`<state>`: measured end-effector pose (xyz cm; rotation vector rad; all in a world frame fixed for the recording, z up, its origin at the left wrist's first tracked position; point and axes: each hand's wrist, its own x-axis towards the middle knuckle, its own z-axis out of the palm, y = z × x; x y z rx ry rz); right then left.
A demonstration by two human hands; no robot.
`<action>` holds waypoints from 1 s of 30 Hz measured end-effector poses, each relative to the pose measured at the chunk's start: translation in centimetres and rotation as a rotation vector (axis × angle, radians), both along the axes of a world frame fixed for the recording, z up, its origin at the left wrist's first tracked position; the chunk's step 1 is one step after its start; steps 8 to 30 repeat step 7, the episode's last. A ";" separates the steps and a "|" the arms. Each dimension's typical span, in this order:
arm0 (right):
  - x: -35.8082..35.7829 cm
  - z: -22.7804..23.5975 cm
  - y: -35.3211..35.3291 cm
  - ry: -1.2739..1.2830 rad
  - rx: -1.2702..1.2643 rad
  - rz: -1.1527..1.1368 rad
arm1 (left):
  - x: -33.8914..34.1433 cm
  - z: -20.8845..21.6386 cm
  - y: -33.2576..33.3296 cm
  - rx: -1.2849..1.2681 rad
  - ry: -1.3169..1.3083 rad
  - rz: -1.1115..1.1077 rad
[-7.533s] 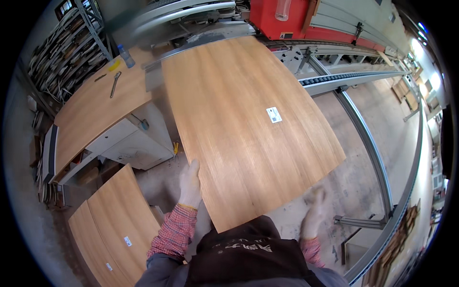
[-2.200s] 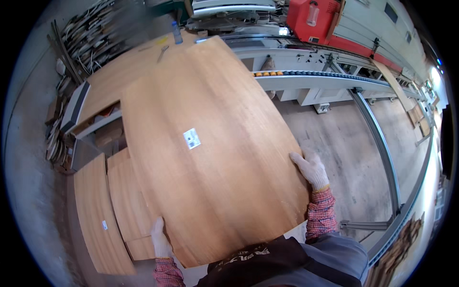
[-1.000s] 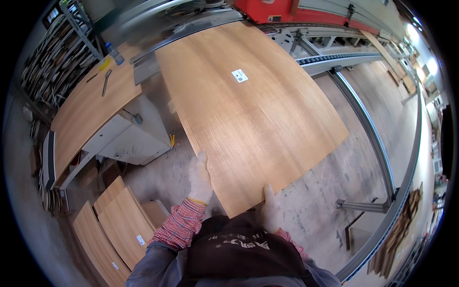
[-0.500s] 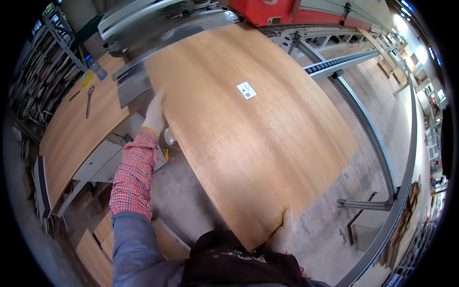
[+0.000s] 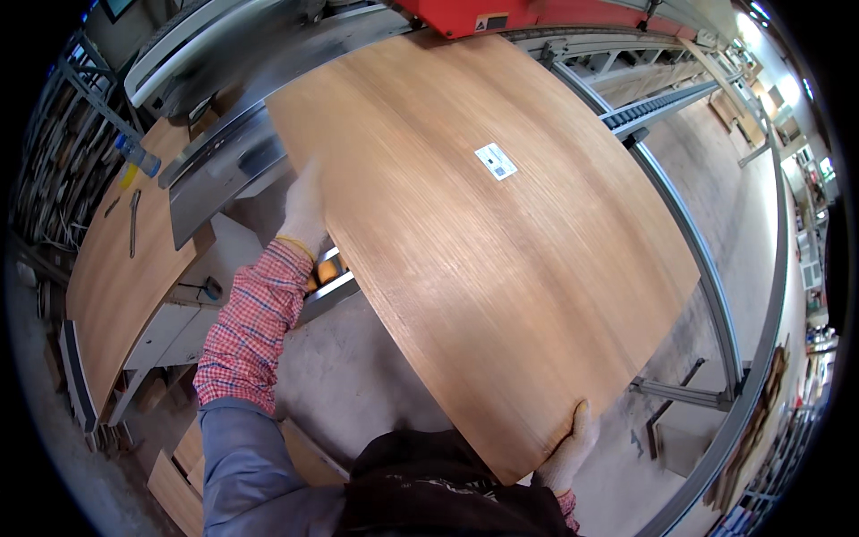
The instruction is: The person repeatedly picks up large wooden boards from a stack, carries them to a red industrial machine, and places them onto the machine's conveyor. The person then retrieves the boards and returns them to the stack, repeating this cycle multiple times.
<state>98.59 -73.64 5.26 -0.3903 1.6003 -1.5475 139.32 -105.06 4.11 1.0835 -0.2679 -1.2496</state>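
Item: large wood-veneer panel (image 5: 474,242), warm brown, straight grain, lying flat and filling the middle of the view, its far end reaching toward the red machine housing (image 5: 474,13) at the top. A small white label (image 5: 496,161) sits on its upper face, right of centre.

Left hand (image 5: 302,208): gloved in pale fabric, arm stretched forward in a red checked sleeve (image 5: 250,327), the hand laid against the panel's left long edge. Fingers wrap that edge; how tightly they close cannot be told.

Right hand (image 5: 570,443): gloved alike, gripping the panel's near corner, fingers curled up over the top face, thumb hidden beneath.

Surroundings: a grey metal machine table (image 5: 224,157) just beside the left hand, under the panel's far left part. Further left, a second veneered board (image 5: 112,268) on a workbench, with a blue-capped bottle (image 5: 137,155) and a hand tool (image 5: 133,222) lying on it. To the right, a roller conveyor rail (image 5: 707,259) runs along the concrete floor (image 5: 358,385). More boards (image 5: 183,470) lie low at the lower left.
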 end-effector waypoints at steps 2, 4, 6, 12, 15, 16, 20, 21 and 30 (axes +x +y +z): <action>-0.9 0.1 -2.0 0.058 -0.024 -0.061 | -1.9 0.1 -1.6 -0.006 0.023 0.019; -2.2 0.3 -3.9 0.048 -0.042 -0.074 | -3.1 -0.8 -3.6 0.013 -0.031 0.022; -3.8 0.9 -5.5 -0.038 -0.051 -0.043 | -3.8 -2.0 -5.9 0.004 -0.123 0.032; -4.3 0.7 -6.3 -0.044 -0.054 -0.039 | -4.1 -2.9 -7.2 -0.010 -0.183 0.034; -4.3 0.7 -6.3 -0.044 -0.054 -0.039 | -4.1 -2.9 -7.2 -0.010 -0.183 0.034; -4.3 0.7 -6.3 -0.044 -0.054 -0.039 | -4.1 -2.9 -7.2 -0.010 -0.183 0.034; -4.3 0.7 -6.3 -0.044 -0.054 -0.039 | -4.1 -2.9 -7.2 -0.010 -0.183 0.034; -4.3 0.7 -6.3 -0.044 -0.054 -0.039 | -4.1 -2.9 -7.2 -0.010 -0.183 0.034; -4.3 0.7 -6.3 -0.044 -0.054 -0.039 | -4.1 -2.9 -7.2 -0.010 -0.183 0.034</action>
